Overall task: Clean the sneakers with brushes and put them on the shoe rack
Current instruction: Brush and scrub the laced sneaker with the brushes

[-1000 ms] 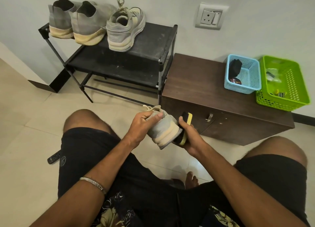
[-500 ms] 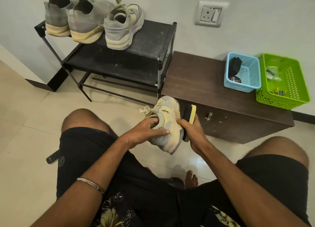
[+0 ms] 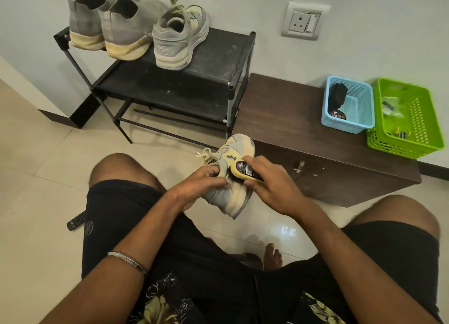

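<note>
Currently the sneaker [image 3: 229,190] is off the floor, held between the knees in front of the cabinet [image 3: 303,129]. Long axis runs away from the person and slightly up: toe points at the cabinet corner, heel toward the lap, sole edge facing lower right, laces [image 3: 206,154] hanging off the left side.

Left hand [image 3: 196,187]: fingers curled round the shoe's collar side, gripping it.

Right hand [image 3: 269,185]: fingers clenched on the brush [image 3: 245,170], yellow back with a dark label facing up, bristles down on the upper near the midfoot. Brush long axis lies roughly across the shoe.

Rack [image 3: 184,80], left of the cabinet and touching it: three grey shoes [image 3: 143,29] on the top shelf, heels toward the camera, toes to the wall; the right one is the laced match.

On the cabinet top: blue basket [image 3: 349,124] with something dark inside, green basket [image 3: 410,141] just beside it, touching.

Remote [image 3: 76,221] on the floor by the left thigh.
</note>
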